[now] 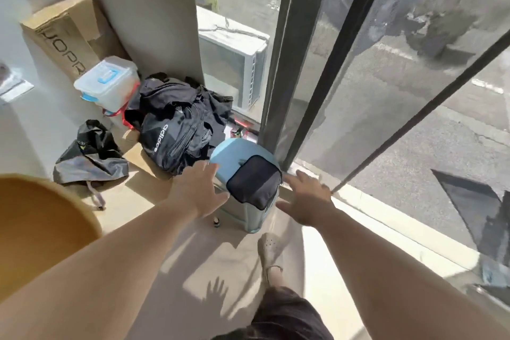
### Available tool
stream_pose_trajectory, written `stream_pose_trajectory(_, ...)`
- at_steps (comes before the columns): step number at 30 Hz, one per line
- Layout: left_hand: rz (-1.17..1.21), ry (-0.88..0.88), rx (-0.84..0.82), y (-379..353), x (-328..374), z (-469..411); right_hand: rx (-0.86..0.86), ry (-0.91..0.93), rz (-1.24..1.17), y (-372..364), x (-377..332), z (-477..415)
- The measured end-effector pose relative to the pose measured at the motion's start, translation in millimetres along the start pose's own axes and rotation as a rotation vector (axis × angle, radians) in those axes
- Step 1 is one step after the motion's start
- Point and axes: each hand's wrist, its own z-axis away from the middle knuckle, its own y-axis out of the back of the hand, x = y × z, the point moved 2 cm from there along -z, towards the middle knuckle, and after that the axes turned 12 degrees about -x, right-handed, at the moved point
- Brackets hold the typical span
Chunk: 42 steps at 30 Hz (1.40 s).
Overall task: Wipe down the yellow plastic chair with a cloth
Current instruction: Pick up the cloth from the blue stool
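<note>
Left hand [198,190] and right hand [306,199], fingers spread, holding nothing, flank dark pouch [254,179] on blue stool [229,154]; we judge it serves as cloth. Yellow chair [41,223] at lower-left edge, untouched.

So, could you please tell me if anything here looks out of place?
The dark pouch sits askew on the light-blue stool, overhanging its near edge. The left hand and right hand are open and empty on either side.

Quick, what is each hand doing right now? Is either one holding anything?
Left hand: open, fingers spread, holding nothing.
Right hand: open, fingers spread, holding nothing; the dark pouch lies between them.
</note>
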Motion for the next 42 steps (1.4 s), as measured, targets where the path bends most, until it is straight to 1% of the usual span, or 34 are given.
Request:
stream_pose_trajectory(2, 0.019, 0.036, -0.03, -2, 5, -44, -0.032, 0.041, 0.054, 15, 9, -56)
stream_pose_trajectory(5, 0.087, 0.088, -0.113, -10, 12, -105, -0.132, 0.094, 0.118, 27, 19, -136)
stream_pose_trajectory(9, 0.258, 0.192, -0.215, -39, 12, -176, -0.246, 0.135, 0.182, 24, 19, -227)
stream_pose_trajectory(13, 0.412, 0.292, -0.282, -83, 0, -241, -0.332, 0.167, 0.21, -4, 18, -310)
stream_pose_trajectory(17, 0.569, 0.405, -0.305, -139, -20, -302, -0.336, 0.177, 0.2, -42, 14, -379)
stream_pose_trajectory(21, 0.688, 0.528, -0.286, -178, -33, -340, -0.344, 0.21, 0.176, -71, 10, -424)
stream_pose_trajectory(24, 0.765, 0.618, -0.288, -202, -35, -354, -0.32, 0.254, 0.212, -88, 6, -449)
stream_pose_trajectory(26, 0.904, 0.673, -0.257, -222, -34, -361, -0.307, 0.29, 0.22, -96, 3, -460)
stream_pose_trajectory(28, 1.013, 0.713, -0.207, -237, -34, -366, -0.257, 0.298, 0.274, -98, -2, -467)
stream_pose_trajectory(30, 1.037, 0.765, -0.18, -240, -32, -367, -0.177, 0.29, 0.357, -95, -7, -469)
stream_pose_trajectory(32, 0.996, 0.801, -0.203, -238, -32, -365, -0.145, 0.285, 0.4, -93, -11, -469)
stream_pose_trajectory(34, 0.978, 0.806, -0.222, -236, -32, -362, -0.168, 0.267, 0.372, -92, -11, -468)
stream_pose_trajectory(37, 0.966, 0.756, -0.21, -224, -31, -353, -0.233, 0.261, 0.253, -87, -7, -461)
stream_pose_trajectory(40, 1.093, 0.729, -0.135, -201, -33, -326, -0.325, 0.322, 0.163, -71, -12, -440)
stream_pose_trajectory(42, 1.167, 0.711, -0.073, -180, -34, -299, -0.364, 0.383, 0.175, -54, -22, -416)
